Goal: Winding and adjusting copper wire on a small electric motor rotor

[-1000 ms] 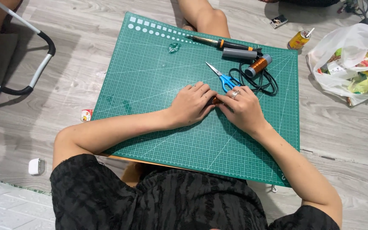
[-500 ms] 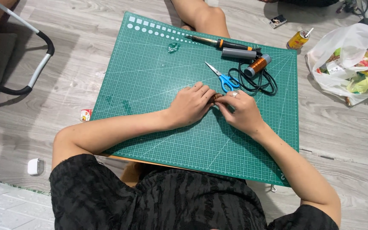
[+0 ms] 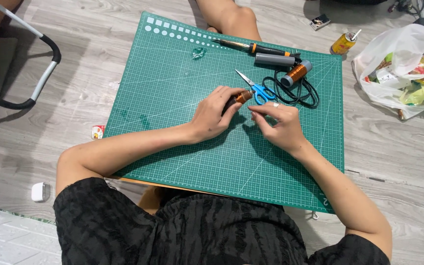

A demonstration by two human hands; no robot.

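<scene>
My left hand (image 3: 213,115) is closed around a small dark cylinder wound with copper wire (image 3: 241,97), held just above the green cutting mat (image 3: 172,88). My right hand (image 3: 278,123) sits to its right with fingertips pinched together, a ring on one finger; whether it grips a thin wire is too fine to see. Blue-handled scissors (image 3: 258,89) lie just beyond both hands.
A copper wire spool (image 3: 296,72), a black cable loop (image 3: 300,93), a grey cylinder (image 3: 274,60) and an orange-black handled tool (image 3: 261,48) lie at the mat's far right. A plastic bag (image 3: 403,68), a yellow can (image 3: 343,44) and a chair frame (image 3: 25,73) stand around on the floor.
My hands have drawn apart: the right moved slightly right and nearer me, and the copper-wound cylinder now shows in the left hand.
</scene>
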